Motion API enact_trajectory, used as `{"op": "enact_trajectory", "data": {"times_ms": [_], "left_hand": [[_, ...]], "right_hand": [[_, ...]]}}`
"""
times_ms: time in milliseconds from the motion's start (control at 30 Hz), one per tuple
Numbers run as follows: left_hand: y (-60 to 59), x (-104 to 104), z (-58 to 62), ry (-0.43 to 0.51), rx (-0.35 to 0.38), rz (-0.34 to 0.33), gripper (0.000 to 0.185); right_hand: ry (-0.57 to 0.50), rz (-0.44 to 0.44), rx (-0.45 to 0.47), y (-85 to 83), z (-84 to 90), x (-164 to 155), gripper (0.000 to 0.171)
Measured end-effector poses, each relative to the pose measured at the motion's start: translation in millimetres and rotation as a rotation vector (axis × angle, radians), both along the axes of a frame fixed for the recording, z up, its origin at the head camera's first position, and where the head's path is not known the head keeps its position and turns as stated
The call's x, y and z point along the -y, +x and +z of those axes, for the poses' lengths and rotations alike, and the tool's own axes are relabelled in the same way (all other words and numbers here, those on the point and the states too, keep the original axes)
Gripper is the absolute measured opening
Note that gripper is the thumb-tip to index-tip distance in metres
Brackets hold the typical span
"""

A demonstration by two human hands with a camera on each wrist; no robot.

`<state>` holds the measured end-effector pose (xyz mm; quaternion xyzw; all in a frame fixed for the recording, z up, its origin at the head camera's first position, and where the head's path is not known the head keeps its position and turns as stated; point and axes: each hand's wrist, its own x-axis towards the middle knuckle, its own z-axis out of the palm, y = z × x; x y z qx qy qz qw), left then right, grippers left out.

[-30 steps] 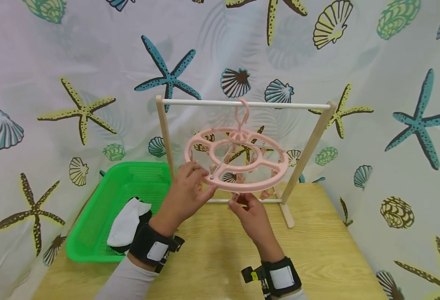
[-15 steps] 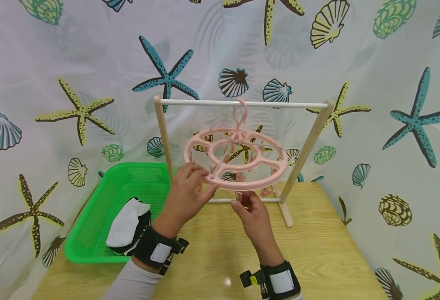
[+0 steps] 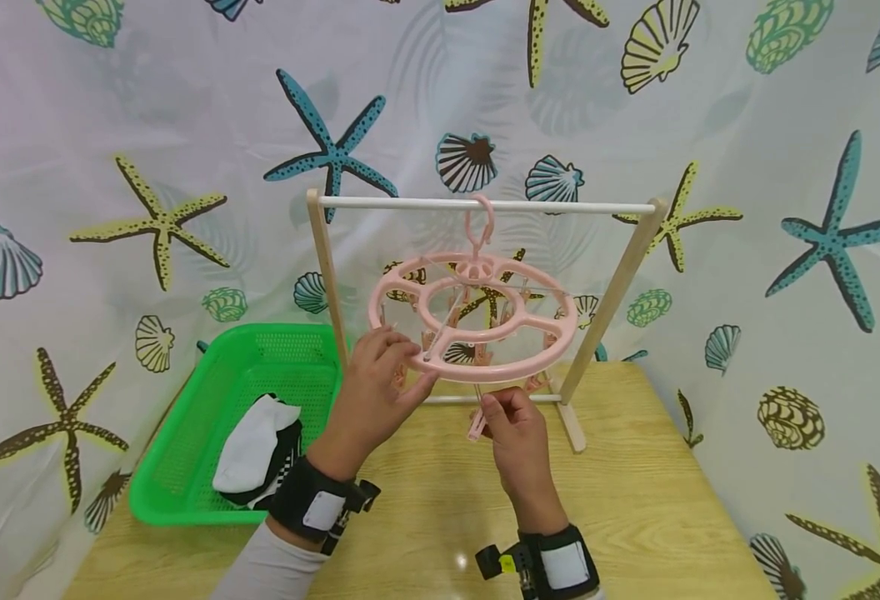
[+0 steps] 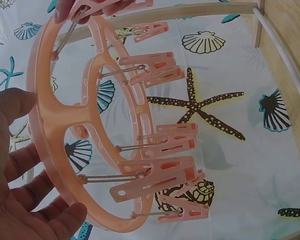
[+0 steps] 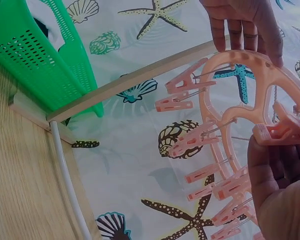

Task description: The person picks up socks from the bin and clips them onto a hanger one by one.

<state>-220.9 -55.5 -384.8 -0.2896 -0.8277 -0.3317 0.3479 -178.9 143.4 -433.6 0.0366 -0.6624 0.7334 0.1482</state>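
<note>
While the left hand [image 3: 371,392] holds the near-left rim of the round pink plastic clip hanger [image 3: 473,315] with curled fingers, the right hand [image 3: 511,433] pinches 1 pink clothespin [image 3: 477,423] dangling on a cord below the front rim. Hanger hangs by its hook from the white rail of the wooden rack [image 3: 485,206]; it looks light, stiff, and free to swing, so steady the rim and squeeze the peg tails. 1 green plastic basket [image 3: 185,467] with white and black socks [image 3: 254,450] sits left
</note>
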Motion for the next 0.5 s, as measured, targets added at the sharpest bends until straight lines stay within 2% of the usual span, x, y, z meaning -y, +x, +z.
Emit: {"op": "enact_trajectory", "data": {"times_ms": [133,200,267,333,500], "left_hand": [[2.1,3,-4.8,0.045,-0.001,-0.003,0.035],[3.2,8,-9.6,0.121,-0.007,-0.002,0.035],[4.4,17,-17.0,0.192,0.017,0.031,0.033],[3.8,30,-26.1,0.267,0.070,0.063,0.030],[-9.3,71,-54.8,0.335,0.313,0.125,0.025]], "right_hand": [[0.008,0.013,0.013,1.3,-3.1,0,0.023],[0.006,0.017,0.011,2.0,-4.4,0,0.024],[0.008,0.018,0.003,2.6,-4.9,0,0.025],[0.011,0.020,-0.007,2.5,-5.1,0,0.025],[0.003,0.027,-0.037,3.3,-3.0,-1,0.023]]}}
